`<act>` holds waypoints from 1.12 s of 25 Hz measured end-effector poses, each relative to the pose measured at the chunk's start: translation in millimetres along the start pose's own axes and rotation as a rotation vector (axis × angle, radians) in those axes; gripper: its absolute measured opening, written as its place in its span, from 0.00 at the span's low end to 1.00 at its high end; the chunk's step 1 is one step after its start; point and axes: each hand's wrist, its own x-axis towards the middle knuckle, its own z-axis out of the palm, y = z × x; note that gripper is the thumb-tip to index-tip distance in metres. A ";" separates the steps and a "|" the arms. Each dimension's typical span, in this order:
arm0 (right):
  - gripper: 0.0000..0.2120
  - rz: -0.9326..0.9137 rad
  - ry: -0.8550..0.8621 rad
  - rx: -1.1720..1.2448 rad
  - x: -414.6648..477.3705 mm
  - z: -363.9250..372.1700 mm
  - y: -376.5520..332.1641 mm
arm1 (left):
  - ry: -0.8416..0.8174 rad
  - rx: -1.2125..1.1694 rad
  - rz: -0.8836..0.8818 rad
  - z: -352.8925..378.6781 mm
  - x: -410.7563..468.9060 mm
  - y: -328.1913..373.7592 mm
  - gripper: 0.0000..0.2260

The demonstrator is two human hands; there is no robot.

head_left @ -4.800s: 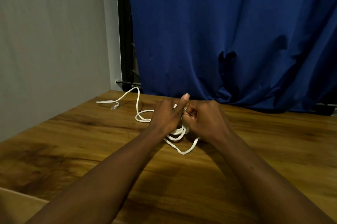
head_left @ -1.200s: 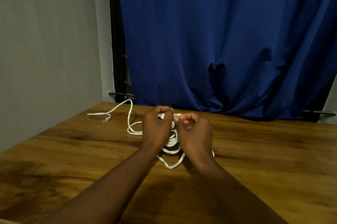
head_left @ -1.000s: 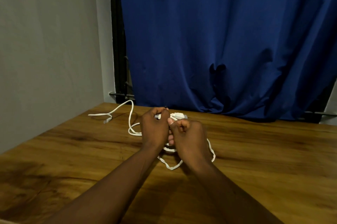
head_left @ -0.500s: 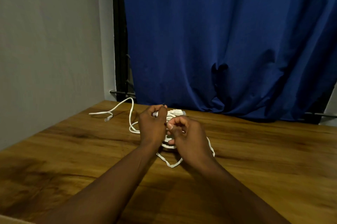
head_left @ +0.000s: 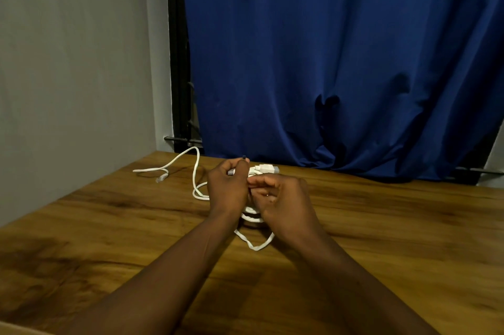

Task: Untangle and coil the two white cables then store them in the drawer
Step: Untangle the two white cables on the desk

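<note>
- The cables (head_left: 194, 179) bunch between both hands over the table (head_left: 381, 225); loops sag below the wrists.
- The left hand (head_left: 227, 190) pinches a strand by the plug (head_left: 266, 168); the right hand (head_left: 283, 203) curls round the bundle.
- Two hands; the tangle hides how many cables there are.
- The plug points right; one tail runs far-left to a connector (head_left: 162, 178).

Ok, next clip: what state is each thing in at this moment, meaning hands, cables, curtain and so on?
left hand: fingers curled, gripping the white cables.
right hand: pinching a strand close beside the left hand.
white cables: tangled, uncoiled, loops trailing onto the table.
loose cable end: lying on the table, untouched.
white connector: sticking out beyond the hands.
blue curtain: drawn.
drawer: not in view.
</note>
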 end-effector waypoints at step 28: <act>0.07 0.248 0.039 0.162 8.5 -33.9 -3.8 | -0.345 0.270 0.712 -11.6 -15.4 -0.1 0.24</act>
